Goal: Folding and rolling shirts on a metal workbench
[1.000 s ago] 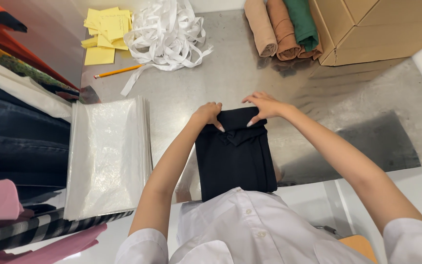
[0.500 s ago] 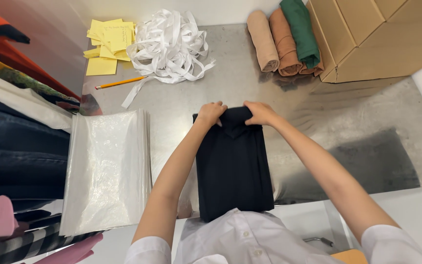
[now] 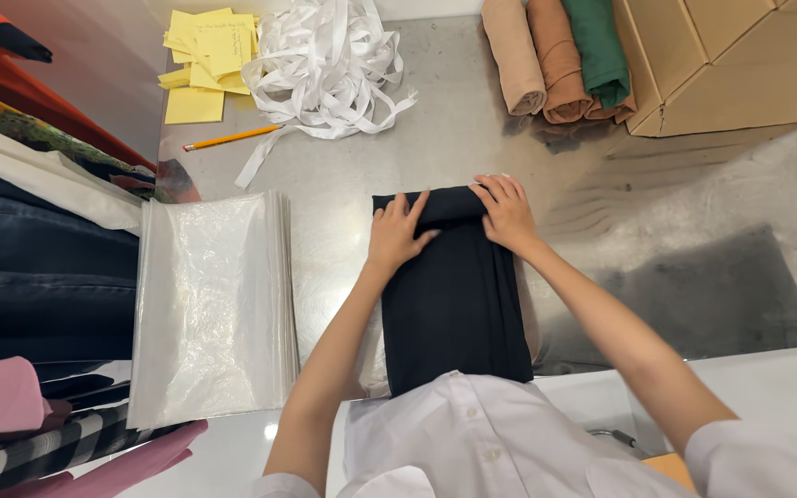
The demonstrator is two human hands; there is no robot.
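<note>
Far to the left of the left hand, a stack of folded fabrics in dark blue, cream, orange and pink lines the edge of the bench. Closer in, just left of that hand, lies a pile of clear plastic bags. Beyond it, up and to the left, sit yellow paper notes and a yellow pencil, with a tangle of white ribbon strips straight ahead of the hand.

The left hand lies flat with fingers spread, palm down on the upper left part of a folded black garment, its fingertips reaching the rolled far edge. The garment lies lengthwise on the bench between both forearms, its near end meeting the person's white shirt.

The right hand rests on the upper right corner of the garment, fingers together and curled over the rolled far edge, pressing it down. The two hands are close but apart.

Ahead and to the right of the right hand stand three fabric rolls, beige, tan and green, leaning against cardboard boxes.
</note>
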